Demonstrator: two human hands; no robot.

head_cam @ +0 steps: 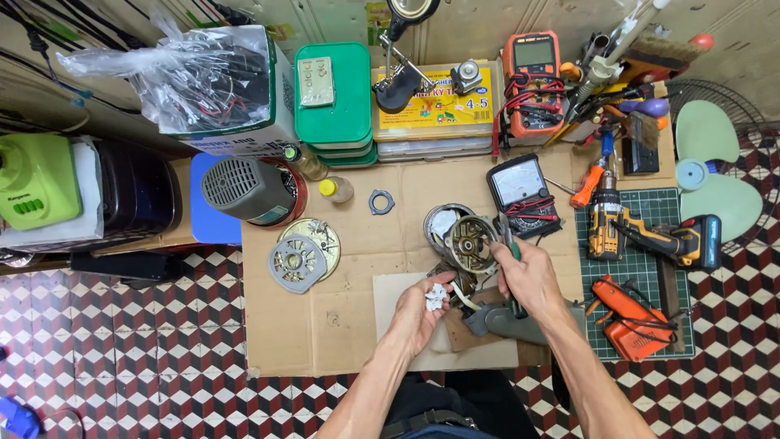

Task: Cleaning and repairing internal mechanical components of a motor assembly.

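Observation:
My left hand [421, 313] is closed on a small crumpled white tissue [437, 297] over a pale sheet of cardboard [390, 305]. My right hand [530, 278] grips a slim green-handled tool [507, 236], whose tip points up beside a round metal motor housing [470, 242] with copper windings inside. A second round metal shell [443, 223] with white paper in it lies just behind the housing. A grey motor base [520, 325] lies under my right wrist.
Cardboard mat [325, 325] on a checkered floor. A grey fan motor [248, 189], a brass disc and grey cover [302, 254], a small ring [381, 202], an analog meter [522, 189], a cordless drill [642, 232], an orange tool [630, 321], green boxes [333, 97] and fan blades [715, 171] surround the work spot.

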